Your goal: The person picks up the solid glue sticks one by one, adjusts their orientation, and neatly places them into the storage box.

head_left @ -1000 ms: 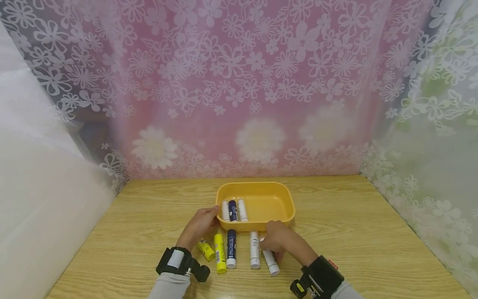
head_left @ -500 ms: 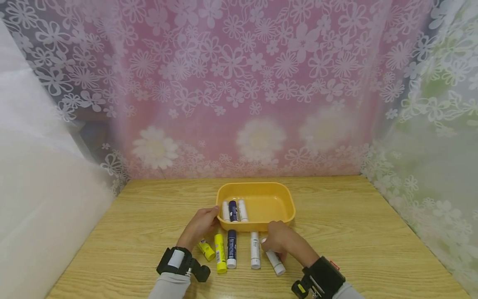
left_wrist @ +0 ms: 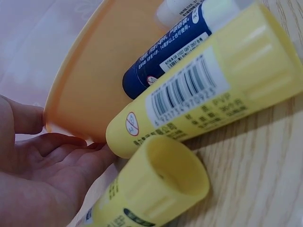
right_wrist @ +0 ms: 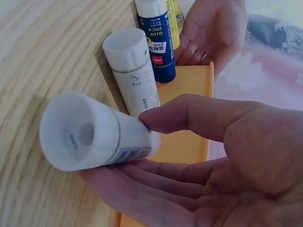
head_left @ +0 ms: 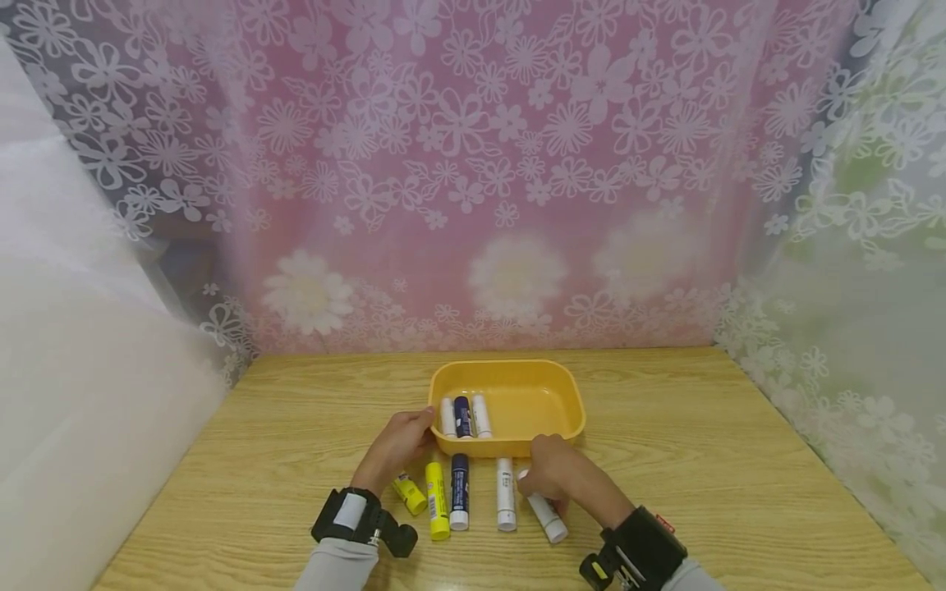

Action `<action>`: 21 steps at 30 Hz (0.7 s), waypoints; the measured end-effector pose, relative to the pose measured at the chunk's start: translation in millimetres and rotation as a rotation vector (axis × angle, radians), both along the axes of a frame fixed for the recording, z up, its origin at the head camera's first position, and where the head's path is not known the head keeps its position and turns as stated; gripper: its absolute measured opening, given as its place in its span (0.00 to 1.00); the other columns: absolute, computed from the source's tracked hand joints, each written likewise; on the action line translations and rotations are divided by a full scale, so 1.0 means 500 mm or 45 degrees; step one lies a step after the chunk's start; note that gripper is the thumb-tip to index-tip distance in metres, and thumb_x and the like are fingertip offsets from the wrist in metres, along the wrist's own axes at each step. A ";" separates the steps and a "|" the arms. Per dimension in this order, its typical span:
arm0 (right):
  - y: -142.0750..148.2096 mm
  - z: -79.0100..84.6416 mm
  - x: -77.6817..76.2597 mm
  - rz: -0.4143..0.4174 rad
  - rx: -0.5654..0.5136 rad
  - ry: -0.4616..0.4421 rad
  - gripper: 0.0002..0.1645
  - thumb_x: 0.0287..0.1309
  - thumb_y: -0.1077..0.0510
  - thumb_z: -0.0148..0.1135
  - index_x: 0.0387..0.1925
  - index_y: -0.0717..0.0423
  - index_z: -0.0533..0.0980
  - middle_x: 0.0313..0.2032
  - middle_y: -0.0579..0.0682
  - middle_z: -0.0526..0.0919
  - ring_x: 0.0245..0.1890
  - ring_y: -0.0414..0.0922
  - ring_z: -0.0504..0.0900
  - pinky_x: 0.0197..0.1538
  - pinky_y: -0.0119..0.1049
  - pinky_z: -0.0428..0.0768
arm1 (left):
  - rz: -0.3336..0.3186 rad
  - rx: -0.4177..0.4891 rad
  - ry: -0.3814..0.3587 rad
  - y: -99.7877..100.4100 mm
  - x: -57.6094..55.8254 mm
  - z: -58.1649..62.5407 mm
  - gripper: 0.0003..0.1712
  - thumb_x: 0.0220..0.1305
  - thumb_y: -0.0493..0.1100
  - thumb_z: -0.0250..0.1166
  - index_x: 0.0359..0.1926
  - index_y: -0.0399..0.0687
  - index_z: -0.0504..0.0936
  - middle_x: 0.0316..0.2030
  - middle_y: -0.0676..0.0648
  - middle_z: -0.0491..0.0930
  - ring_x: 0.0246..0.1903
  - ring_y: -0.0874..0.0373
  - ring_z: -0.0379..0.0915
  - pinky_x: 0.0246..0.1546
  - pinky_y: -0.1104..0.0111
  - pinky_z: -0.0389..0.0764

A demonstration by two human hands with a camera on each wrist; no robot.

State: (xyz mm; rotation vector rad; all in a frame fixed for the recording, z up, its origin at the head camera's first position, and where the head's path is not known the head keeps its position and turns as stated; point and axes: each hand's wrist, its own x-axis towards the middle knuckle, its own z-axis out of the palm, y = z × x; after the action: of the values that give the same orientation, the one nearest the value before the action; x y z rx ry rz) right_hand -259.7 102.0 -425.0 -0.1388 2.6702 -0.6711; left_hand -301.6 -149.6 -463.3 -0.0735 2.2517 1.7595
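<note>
On the wooden table stands a yellow plastic tray (head_left: 528,410). My left hand (head_left: 395,447) grips its left end, thumb at the rim and fingers underneath. My right hand (head_left: 557,472) pinches a white glue stick (right_wrist: 94,132) between thumb and fingers, close to the tray's front right; its hollow end faces the right wrist camera. To its left lie another white glue stick (head_left: 506,497), a navy one (head_left: 460,492) and a yellow one (head_left: 437,502). A second yellow glue stick (left_wrist: 151,184) lies slanted beside my left hand, partly hidden by it in the head view.
Inside the tray's left part lie a white glue stick (head_left: 447,417), a navy glue stick (head_left: 462,417) and another white glue stick (head_left: 482,416), side by side. A pink flowered curtain (head_left: 488,180) hangs behind the table (head_left: 687,443), with pale sheets at both sides.
The near end of the white glue stick in my right hand has swung to the right, away from the neighbouring white one. My left hand stays at the tray.
</note>
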 end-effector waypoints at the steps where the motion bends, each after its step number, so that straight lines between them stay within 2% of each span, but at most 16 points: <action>1: 0.000 0.001 0.000 0.007 0.007 0.005 0.11 0.50 0.64 0.69 0.22 0.63 0.74 0.19 0.56 0.79 0.12 0.48 0.83 0.19 0.37 0.84 | -0.002 -0.003 0.003 0.000 0.000 0.000 0.34 0.82 0.55 0.44 0.72 0.33 0.66 0.71 0.35 0.69 0.71 0.39 0.65 0.68 0.48 0.71; 10: 0.001 0.021 0.004 0.056 0.021 0.036 0.11 0.49 0.62 0.70 0.24 0.61 0.74 0.19 0.55 0.78 0.12 0.48 0.82 0.20 0.39 0.84 | -0.013 -0.004 -0.002 -0.001 0.002 0.000 0.34 0.81 0.56 0.44 0.73 0.33 0.66 0.70 0.35 0.69 0.70 0.39 0.66 0.67 0.48 0.72; 17: -0.002 0.039 0.003 0.092 0.031 0.063 0.13 0.47 0.62 0.70 0.20 0.61 0.73 0.18 0.55 0.78 0.11 0.47 0.81 0.21 0.41 0.85 | -0.016 -0.007 0.016 -0.002 0.002 -0.002 0.34 0.82 0.55 0.44 0.72 0.32 0.66 0.70 0.34 0.69 0.70 0.38 0.65 0.67 0.47 0.72; 21: -0.001 0.054 -0.001 0.127 0.044 0.076 0.14 0.49 0.62 0.70 0.19 0.61 0.73 0.17 0.55 0.78 0.10 0.47 0.81 0.21 0.42 0.85 | -0.019 -0.010 0.014 -0.003 0.002 -0.003 0.34 0.81 0.56 0.44 0.72 0.32 0.66 0.71 0.34 0.68 0.71 0.38 0.65 0.68 0.47 0.71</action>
State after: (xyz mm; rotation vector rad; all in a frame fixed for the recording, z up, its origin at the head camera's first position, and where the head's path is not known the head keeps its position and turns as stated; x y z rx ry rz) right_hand -260.2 101.6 -398.0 -0.2847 2.7091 -0.5979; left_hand -300.7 -151.1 -464.9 -0.0481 2.2610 1.7482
